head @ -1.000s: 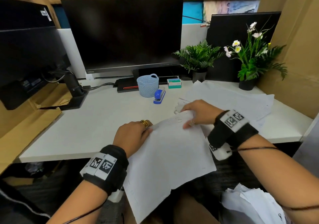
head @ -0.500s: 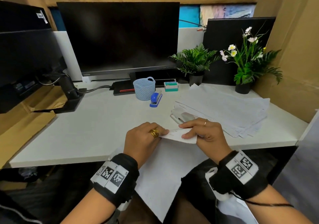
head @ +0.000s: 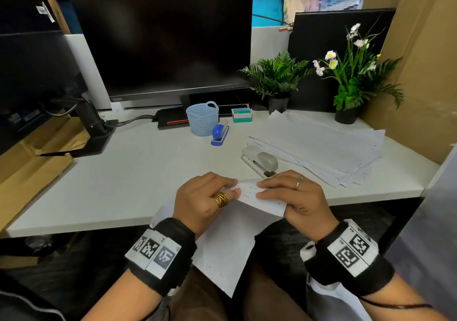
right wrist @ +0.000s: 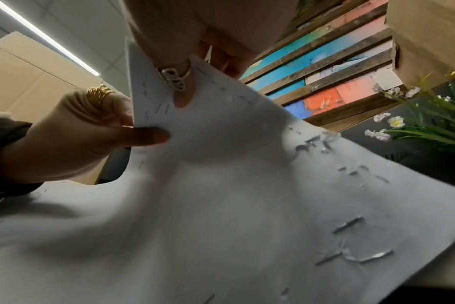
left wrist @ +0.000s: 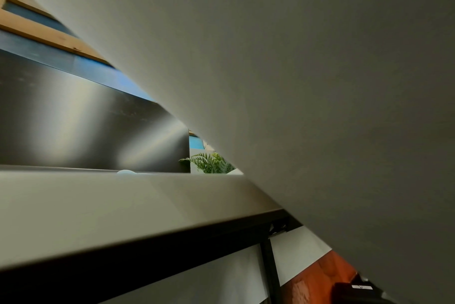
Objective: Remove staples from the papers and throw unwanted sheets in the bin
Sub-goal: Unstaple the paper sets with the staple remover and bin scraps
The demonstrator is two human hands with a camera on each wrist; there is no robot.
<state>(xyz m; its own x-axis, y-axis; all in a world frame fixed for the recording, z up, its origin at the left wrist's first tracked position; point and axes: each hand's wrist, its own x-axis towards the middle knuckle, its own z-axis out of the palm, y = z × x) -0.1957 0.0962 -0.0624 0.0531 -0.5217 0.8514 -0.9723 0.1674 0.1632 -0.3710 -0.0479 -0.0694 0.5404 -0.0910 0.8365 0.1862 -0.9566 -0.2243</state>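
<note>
A stapled set of white sheets (head: 222, 246) hangs from the desk's front edge down over my lap. Its top corner (head: 257, 197) is folded over and shows several staples. My left hand (head: 230, 188), with gold rings, pinches that corner from the left. My right hand (head: 265, 190) holds the fold from the right, fingers on top and thumb beneath. In the right wrist view the sheet (right wrist: 221, 205) carries several staples (right wrist: 348, 226), and my left hand's thumb (right wrist: 148, 133) presses its corner. The sheet's underside (left wrist: 325, 102) fills most of the left wrist view.
A grey stapler (head: 262, 163) lies just beyond my hands, beside a loose stack of papers (head: 316, 152). Farther back are a blue stapler (head: 220, 132), a blue mesh basket (head: 202, 119), a staple box (head: 241, 114), two potted plants and a monitor (head: 160, 41).
Both hands drew the stapled sheets back from the desk to its front edge. The hands came close together at the top corner, which is now folded over.
</note>
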